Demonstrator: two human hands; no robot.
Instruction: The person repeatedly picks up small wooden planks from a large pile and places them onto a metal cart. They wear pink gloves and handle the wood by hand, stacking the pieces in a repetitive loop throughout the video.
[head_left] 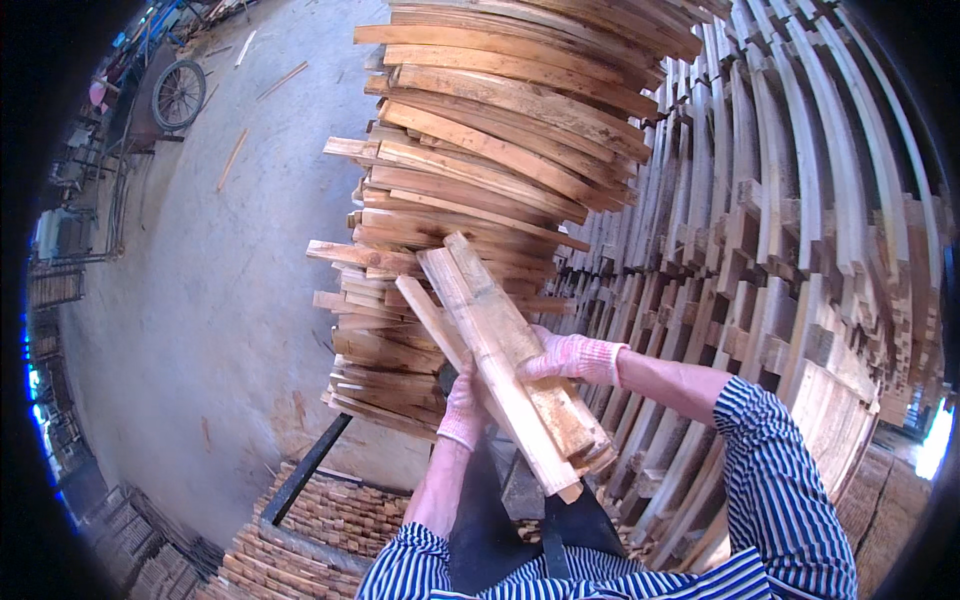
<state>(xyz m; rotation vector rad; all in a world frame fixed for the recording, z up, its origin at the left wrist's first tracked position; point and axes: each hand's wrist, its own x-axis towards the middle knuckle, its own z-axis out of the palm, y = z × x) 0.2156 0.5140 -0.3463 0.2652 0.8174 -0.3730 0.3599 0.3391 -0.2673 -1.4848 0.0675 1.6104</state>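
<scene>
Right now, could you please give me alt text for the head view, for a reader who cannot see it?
Two gloved hands, left hand and right hand, grip a bundle of wooden slats in front of a tall, uneven stack of slats. Neater rows of stacked wood rise on the right; a concrete floor lies to the left.

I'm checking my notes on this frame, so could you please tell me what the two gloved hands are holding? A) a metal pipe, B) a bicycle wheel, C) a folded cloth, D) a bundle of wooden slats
D: the left hand and right hand both grip a bundle of slats, in front of the tall slat pile.
</scene>
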